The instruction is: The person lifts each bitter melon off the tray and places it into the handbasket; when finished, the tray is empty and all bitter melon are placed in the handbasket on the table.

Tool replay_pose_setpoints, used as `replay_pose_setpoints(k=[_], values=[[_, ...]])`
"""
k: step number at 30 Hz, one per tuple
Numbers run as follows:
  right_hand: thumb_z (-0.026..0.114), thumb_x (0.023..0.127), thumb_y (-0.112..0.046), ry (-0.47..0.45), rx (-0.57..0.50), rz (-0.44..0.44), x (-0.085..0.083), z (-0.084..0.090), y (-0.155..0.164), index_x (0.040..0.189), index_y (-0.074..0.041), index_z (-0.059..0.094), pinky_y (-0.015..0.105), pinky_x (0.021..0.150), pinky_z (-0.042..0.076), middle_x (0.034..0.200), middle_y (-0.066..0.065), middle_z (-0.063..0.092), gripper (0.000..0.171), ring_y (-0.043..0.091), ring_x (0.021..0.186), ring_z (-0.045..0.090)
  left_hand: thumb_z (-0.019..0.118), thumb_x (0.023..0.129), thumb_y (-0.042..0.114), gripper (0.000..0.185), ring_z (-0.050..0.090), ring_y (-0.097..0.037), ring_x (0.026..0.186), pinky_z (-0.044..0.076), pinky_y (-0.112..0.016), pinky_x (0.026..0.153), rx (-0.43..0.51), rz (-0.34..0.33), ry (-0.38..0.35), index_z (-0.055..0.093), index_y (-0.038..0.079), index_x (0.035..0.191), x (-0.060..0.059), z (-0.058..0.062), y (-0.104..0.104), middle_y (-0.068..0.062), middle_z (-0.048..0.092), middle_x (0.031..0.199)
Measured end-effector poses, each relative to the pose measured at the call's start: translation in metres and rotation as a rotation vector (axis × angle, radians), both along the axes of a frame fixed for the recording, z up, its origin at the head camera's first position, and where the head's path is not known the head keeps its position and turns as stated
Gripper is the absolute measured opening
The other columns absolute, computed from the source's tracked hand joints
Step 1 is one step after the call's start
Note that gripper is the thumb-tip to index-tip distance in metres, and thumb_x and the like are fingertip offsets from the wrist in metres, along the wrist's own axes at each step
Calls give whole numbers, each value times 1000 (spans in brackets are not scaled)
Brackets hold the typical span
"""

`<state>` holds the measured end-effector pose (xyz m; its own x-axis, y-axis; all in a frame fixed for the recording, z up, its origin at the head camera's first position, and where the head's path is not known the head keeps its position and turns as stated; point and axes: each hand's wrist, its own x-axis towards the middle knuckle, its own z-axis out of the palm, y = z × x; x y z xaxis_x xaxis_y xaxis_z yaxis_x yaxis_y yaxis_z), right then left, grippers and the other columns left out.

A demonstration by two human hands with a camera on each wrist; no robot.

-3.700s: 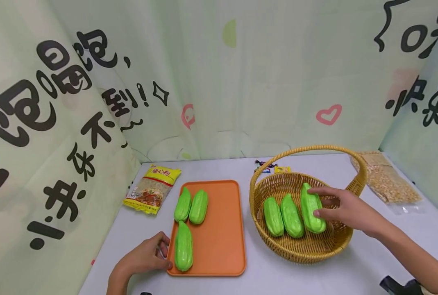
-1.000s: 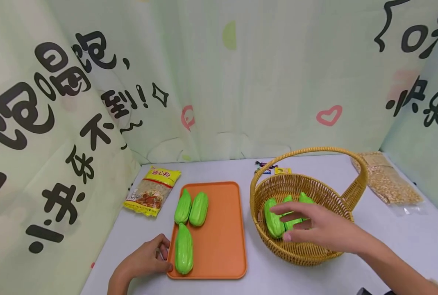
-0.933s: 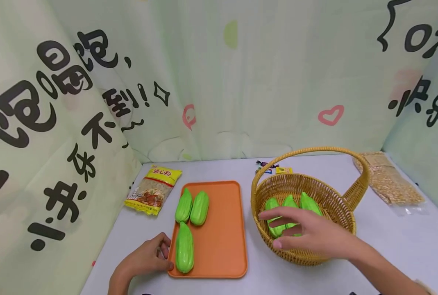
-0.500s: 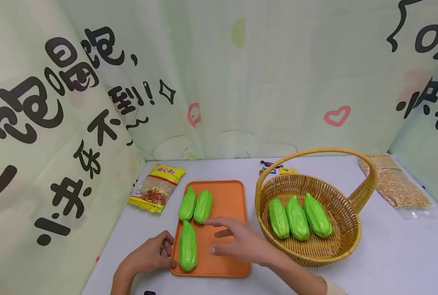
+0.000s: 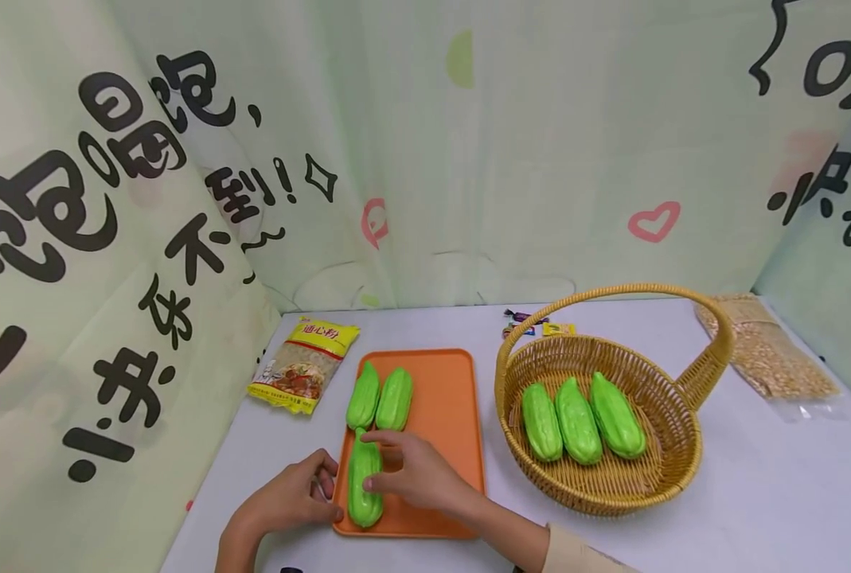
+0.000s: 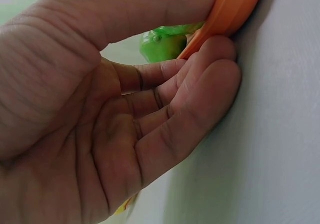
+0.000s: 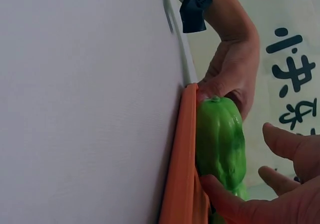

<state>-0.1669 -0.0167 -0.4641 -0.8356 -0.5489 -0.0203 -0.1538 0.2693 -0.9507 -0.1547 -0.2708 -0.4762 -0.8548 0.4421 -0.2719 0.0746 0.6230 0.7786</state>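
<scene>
1. Three green vegetables on the orange tray (image 5: pixel 439 398), and the near one (image 5: pixel 357 477) has the action! It lies in the tray's near left part, narrow end pointing away from the person, long axis running near to far alongside the left rim.

2. Closest to it, the right hand (image 5: pixel 421 473), in from the right and over it: thumb beside the middle, index finger up towards the narrow end. From overhead, that spread runs along its length.

3. Across on the other side, the left hand (image 5: pixel 292 495) is clasping the tray's left rim, just beside the vegetable but not on it.

4. Now the right wrist view, and what a help! The right hand's fingers and thumb are well parted, and a clear gap shows between fingers and vegetable, which the head view flattens away. Does the thumb brush it? Cannot tell.

5. Over to the left wrist view: thumb on top of the rim, curled fingers underneath, low by the table (image 5: pixel 253 461), a grip largely hidden from above.

6. Well off to the right, the wicker basket (image 5: pixel 600 503) holds three more vegetables (image 5: pixel 579 423), clear of both hands.
</scene>
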Motion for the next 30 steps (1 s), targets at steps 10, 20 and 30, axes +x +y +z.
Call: replay_pose_setpoints(k=[10, 20, 30], values=[[83, 81, -18, -27, 22, -7, -3, -9, -10, 130, -19, 65, 34, 86, 48, 125, -5, 62, 52, 12, 108, 59, 82, 77, 26, 49, 56, -16, 74, 45, -28, 64, -3, -10, 11, 54, 7, 112, -1, -2, 0, -2, 58, 87], [83, 81, -13, -66, -33, 7, -2, -10, -9, 128, -18, 65, 29, 78, 52, 119, -4, 64, 50, 14, 103, 62, 83, 77, 27, 49, 57, -15, 74, 46, -27, 64, -11, -11, 27, 54, 6, 111, 0, -2, 0, -1, 59, 88], [82, 82, -22, -70, -48, 42, 13, 17, 16, 129, -30, 64, 31, 81, 51, 127, -8, 59, 50, 16, 105, 63, 82, 77, 25, 49, 57, -16, 73, 46, -27, 64, -2, -13, 25, 54, 6, 112, 1, -1, 0, -2, 59, 88]])
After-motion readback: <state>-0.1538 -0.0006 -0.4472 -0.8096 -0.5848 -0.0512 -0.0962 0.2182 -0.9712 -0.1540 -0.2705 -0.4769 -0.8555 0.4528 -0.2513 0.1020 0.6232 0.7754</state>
